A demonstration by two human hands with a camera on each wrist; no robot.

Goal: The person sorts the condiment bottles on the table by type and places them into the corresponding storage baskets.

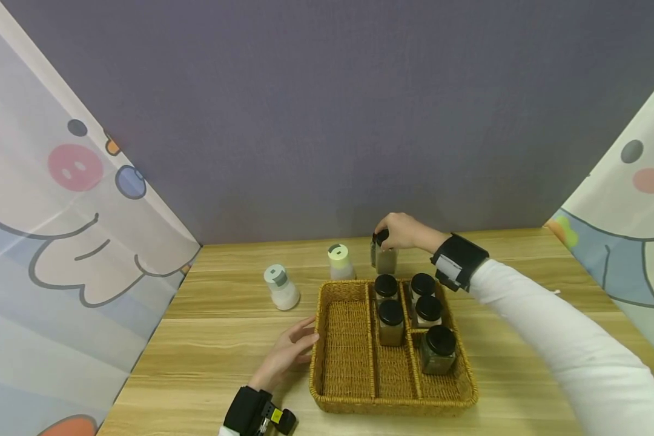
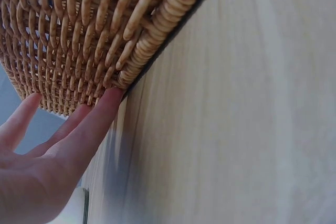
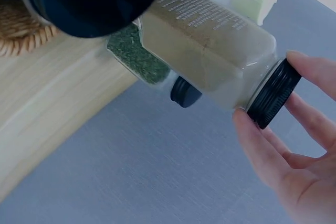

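My right hand (image 1: 406, 232) pinches the black lid of a spice jar (image 1: 386, 261) behind the wicker basket (image 1: 349, 351). In the right wrist view, fingers and thumb circle the lid (image 3: 274, 94), and brownish powder fills this clear jar (image 3: 210, 45). Close beside it stands another black-lidded jar, holding green dried herbs (image 3: 137, 56). Low at the basket's left side is my left hand (image 1: 287, 351), its extended fingers touching the weave (image 2: 79, 35) near the bottom edge in the left wrist view.
Several black-lidded jars stand in the basket: two in the middle compartment (image 1: 390, 330), two in the back right (image 1: 429, 310), one in the front right (image 1: 438, 357). A grey-green-capped shaker (image 1: 283, 290) and a yellow-green-capped one (image 1: 340, 263) stand behind and left. A grey panel (image 1: 370, 151) rises behind the table.
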